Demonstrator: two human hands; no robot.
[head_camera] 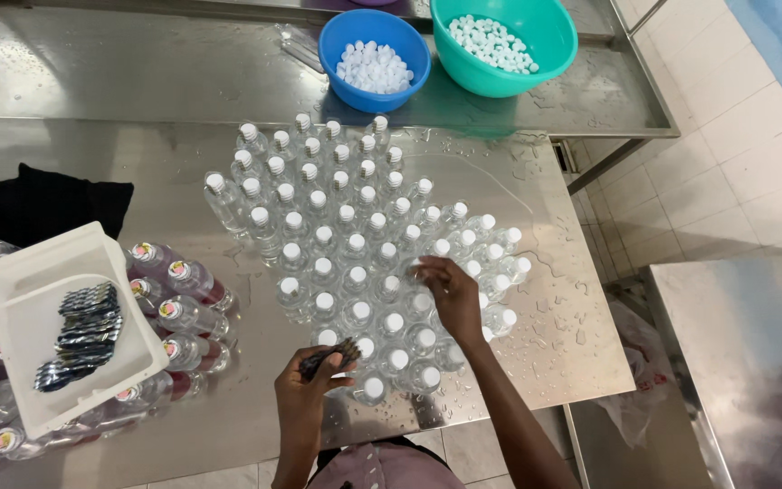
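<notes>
Hands [382, 335] among white-capped bottles [355, 244]

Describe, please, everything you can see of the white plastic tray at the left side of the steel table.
The white plastic rectangular tray looks like a shallow, rigid container with a raised rim and rounded corners. It sits turned at an angle, resting on top of lying clear bottles with pink labels at the table's left side. Inside it lies a loose pile of small dark shiny sleeves. No hand touches it.
</notes>
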